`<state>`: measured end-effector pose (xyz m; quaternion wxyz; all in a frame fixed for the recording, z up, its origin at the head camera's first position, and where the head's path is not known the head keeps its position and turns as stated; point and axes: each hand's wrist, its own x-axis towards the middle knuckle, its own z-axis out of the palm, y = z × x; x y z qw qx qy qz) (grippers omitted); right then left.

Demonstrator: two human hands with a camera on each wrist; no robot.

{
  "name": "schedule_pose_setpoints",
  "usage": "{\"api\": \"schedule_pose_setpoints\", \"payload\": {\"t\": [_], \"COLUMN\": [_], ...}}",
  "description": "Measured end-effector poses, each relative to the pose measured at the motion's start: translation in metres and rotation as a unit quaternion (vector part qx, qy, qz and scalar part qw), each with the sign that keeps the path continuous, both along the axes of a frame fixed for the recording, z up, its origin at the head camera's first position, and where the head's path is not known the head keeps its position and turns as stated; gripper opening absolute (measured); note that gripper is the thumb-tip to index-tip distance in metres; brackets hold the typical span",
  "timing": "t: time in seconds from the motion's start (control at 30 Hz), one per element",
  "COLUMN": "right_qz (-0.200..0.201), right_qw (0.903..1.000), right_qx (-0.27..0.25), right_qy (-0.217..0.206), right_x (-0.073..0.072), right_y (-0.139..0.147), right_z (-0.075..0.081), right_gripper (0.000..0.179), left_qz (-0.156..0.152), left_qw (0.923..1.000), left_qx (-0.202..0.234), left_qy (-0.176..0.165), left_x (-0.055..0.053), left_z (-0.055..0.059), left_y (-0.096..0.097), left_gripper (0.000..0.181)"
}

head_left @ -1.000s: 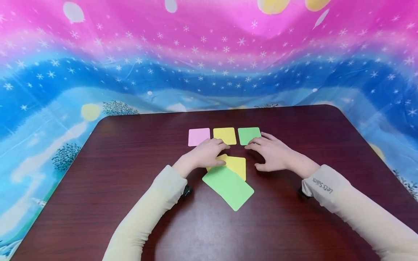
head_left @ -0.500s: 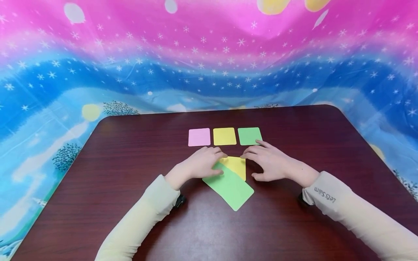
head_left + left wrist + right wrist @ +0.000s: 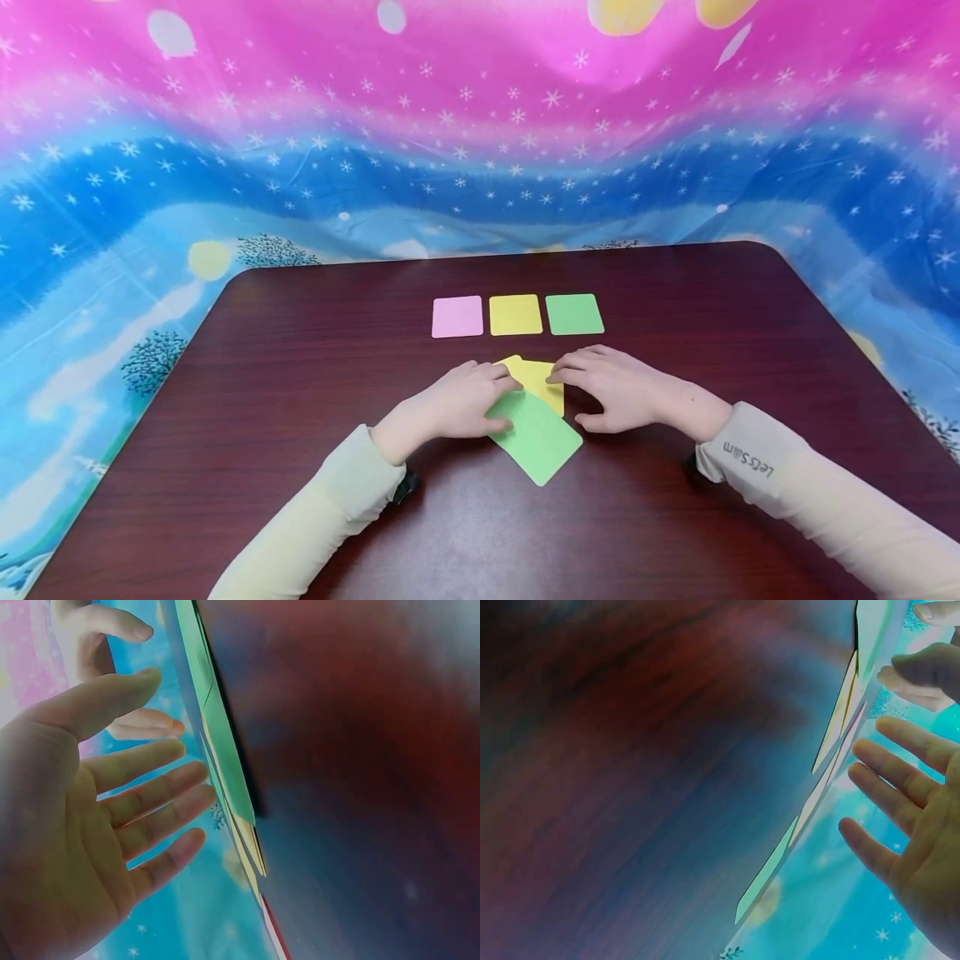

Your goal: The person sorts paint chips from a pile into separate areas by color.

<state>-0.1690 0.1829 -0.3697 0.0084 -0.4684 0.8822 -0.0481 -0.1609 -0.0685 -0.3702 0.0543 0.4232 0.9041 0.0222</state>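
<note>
In the head view a large green card (image 3: pixel 542 446) lies askew over yellow cards (image 3: pixel 534 379) in the middle of the table. My left hand (image 3: pixel 457 404) hovers over the left end of this pile, its thumb and fingertips overlapping the green card. From the right, my right hand (image 3: pixel 618 387) reaches in, with fingertips over the yellow corner. Both wrist views show the fingers spread and holding nothing, a little above the cards: the left hand (image 3: pixel 112 802) and the right hand (image 3: pixel 922 817). Behind the pile lie a pink card (image 3: pixel 457 317), a yellow card (image 3: pixel 515 315) and a green card (image 3: pixel 574 314) in a row.
The dark red-brown wooden table (image 3: pixel 300 358) has rounded far corners. A pink and blue snowflake cloth (image 3: pixel 480 183) hangs behind it and along its sides. Both forearms wear pale sleeves (image 3: pixel 330 508), with a dark band at each wrist.
Both hands have drawn back toward the body, from beside the row of cards to over the pile. The row is now fully uncovered, and the cards have stayed in place.
</note>
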Motion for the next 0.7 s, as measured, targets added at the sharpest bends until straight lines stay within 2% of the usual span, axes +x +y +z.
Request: {"api": "schedule_pose_setpoints", "payload": {"t": [0.33, 0.5, 0.7], "right_qz": [0.039, 0.054, 0.061], "right_qw": [0.9985, 0.9972, 0.9969], "right_qx": [0.022, 0.036, 0.036], "right_qy": [-0.032, -0.037, -0.036], "right_x": [0.008, 0.01, 0.01], "right_y": [-0.011, -0.016, -0.019], "right_z": [-0.002, -0.003, -0.005], "right_gripper": [0.068, 0.07, 0.067], "left_qz": [-0.011, -0.014, -0.011], "left_qw": [0.9993, 0.9987, 0.9991], "left_qx": [-0.015, -0.016, -0.017], "left_qy": [0.032, 0.046, 0.036], "left_x": [0.015, 0.017, 0.017], "left_z": [-0.003, -0.006, -0.006], "left_y": [0.002, 0.003, 0.005], "left_gripper": [0.042, 0.041, 0.042]}}
